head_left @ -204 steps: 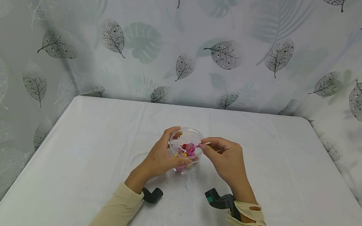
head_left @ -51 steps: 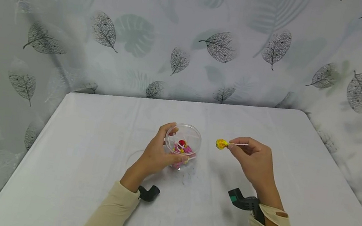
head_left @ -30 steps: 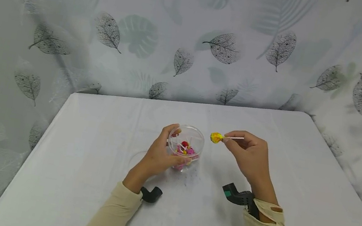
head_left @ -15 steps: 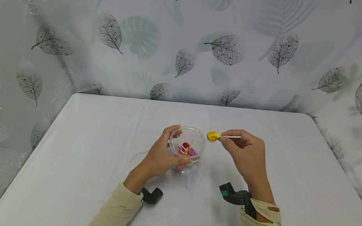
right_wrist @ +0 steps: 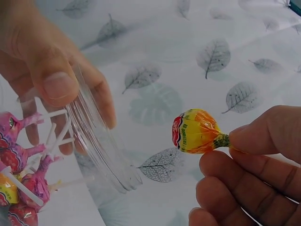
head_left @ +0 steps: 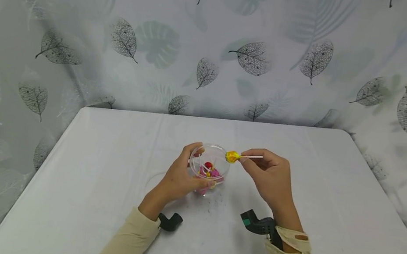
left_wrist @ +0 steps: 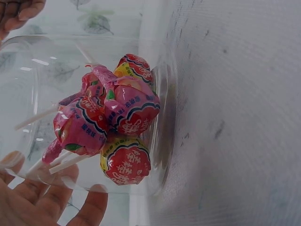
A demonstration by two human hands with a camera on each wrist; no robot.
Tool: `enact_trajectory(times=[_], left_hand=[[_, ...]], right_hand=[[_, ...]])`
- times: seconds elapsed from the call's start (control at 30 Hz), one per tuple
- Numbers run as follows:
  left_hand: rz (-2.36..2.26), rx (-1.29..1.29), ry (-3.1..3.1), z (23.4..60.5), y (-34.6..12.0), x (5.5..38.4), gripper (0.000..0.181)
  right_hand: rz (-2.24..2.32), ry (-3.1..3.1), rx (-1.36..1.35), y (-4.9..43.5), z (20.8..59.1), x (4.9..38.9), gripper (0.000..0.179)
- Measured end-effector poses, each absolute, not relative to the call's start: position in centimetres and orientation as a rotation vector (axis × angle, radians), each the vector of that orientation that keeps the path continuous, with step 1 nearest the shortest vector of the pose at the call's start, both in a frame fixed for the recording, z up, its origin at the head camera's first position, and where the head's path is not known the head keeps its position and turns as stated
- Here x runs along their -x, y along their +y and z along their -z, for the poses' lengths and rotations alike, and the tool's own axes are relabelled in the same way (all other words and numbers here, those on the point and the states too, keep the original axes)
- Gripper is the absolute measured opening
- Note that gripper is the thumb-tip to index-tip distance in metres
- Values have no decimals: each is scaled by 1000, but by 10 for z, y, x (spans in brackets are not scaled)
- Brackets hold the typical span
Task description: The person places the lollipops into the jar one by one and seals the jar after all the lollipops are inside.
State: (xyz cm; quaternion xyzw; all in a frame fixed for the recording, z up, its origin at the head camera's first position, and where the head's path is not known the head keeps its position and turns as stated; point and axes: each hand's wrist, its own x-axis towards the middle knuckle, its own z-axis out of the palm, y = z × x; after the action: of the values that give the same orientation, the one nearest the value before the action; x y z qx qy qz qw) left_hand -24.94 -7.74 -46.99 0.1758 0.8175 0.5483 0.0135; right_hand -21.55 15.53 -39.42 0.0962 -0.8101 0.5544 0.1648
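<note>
My left hand [head_left: 181,177] grips a clear plastic jar [head_left: 199,151] round its side, tilted above the table. Inside lie several wrapped lollipops [left_wrist: 131,103], pink and yellow-red, with white sticks. My right hand [head_left: 269,175] pinches a yellow-orange wrapped lollipop [right_wrist: 197,132] between thumb and fingers, just below its head. In the head view that lollipop overlaps the right edge of the jar's mouth; in the right wrist view a gap separates it from the rim [right_wrist: 127,181]. Its head points left, toward the jar.
A white cloth covers the table [head_left: 117,144]. Left of the jar, partly behind the left hand, a faint clear round outline [head_left: 150,179], perhaps a lid, lies on it. A leaf-patterned curtain [head_left: 218,36] stands behind and at both sides.
Earliest, my right hand held a pink lollipop at the jar's mouth. Later it held the yellow one out to the right, and has since moved left to the rim. The left hand keeps its grip.
</note>
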Motion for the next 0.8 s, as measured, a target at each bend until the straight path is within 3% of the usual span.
enact_trajectory(times=[0.8], left_hand=[[-1719, -547, 2524, 471, -79, 249, 100]], right_hand=[[-1531, -2365, -270, 138, 399, 213, 11]])
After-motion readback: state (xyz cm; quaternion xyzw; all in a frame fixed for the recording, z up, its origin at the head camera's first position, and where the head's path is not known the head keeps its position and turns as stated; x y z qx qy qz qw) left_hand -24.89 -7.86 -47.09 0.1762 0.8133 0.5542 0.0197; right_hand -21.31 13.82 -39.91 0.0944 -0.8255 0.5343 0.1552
